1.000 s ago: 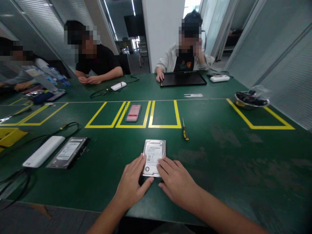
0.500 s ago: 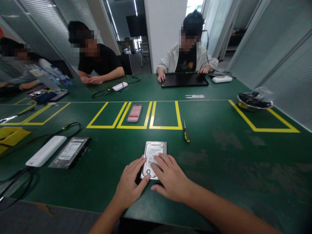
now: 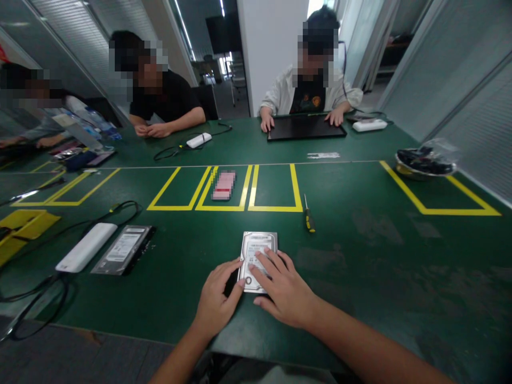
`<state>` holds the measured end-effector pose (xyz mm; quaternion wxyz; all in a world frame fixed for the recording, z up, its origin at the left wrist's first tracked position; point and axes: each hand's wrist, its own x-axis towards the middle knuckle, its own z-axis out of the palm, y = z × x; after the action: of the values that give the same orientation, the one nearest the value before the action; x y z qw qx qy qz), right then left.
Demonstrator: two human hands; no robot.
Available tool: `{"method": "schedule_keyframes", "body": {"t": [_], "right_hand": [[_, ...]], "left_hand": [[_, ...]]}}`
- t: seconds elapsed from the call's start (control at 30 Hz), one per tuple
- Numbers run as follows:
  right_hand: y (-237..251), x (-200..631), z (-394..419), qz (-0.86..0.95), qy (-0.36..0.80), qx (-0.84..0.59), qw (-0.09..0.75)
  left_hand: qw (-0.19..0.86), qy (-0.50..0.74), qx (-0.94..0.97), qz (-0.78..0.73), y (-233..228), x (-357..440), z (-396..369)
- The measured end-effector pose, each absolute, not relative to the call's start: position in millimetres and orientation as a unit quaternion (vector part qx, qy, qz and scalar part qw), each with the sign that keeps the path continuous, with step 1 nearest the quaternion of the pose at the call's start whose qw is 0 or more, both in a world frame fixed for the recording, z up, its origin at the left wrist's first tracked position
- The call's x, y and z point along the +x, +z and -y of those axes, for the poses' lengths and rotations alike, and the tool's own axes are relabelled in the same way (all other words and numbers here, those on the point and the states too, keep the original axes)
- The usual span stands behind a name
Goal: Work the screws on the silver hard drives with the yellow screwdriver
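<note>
A silver hard drive (image 3: 253,245) with a printed label lies on the green table in front of me. My left hand (image 3: 221,290) grips its left edge, fingers along the side and thumb at the near left corner. Across the right part of the drive rests my right hand (image 3: 282,285), fingers spread over the label and thumb apart; it covers part of the label. Beyond the drive, to the right, lies a black and yellow screwdriver (image 3: 309,220).
At left are a second hard drive (image 3: 123,250), a white power bank (image 3: 87,247), cables and a yellow bin (image 3: 40,226). A pink item (image 3: 224,185) lies inside yellow tape. A bowl of black parts (image 3: 426,161) stands right. Across sit co-workers, one touching a black panel (image 3: 306,128).
The view has shifted slightly, so things on the table appear a little farther right. Both hands stay on the hard drive, with the right fingers still spread.
</note>
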<state>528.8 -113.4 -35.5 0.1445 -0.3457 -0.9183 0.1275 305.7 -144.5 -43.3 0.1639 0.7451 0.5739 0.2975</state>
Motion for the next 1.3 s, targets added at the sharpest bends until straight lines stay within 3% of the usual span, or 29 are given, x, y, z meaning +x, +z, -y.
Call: {"method": "schedule_keyframes", "body": {"t": [0.5,0.97,1.3], "right_hand": [[-30.4,530.8,109.2,0.914,0.139,-0.346,0.159],[-27.0,541.5,111.8,0.917,0.099,-0.356,0.153],[-17.1,544.4,113.5,0.918,0.083,-0.362,0.137]], "left_hand": [[0.168,0.316,0.737,-0.574,-44.8,305.0,144.3],[0.161,0.232,0.787,-0.548,-41.0,302.5,139.8],[0.168,0.244,0.784,-0.545,-39.2,304.1,137.9]]}}
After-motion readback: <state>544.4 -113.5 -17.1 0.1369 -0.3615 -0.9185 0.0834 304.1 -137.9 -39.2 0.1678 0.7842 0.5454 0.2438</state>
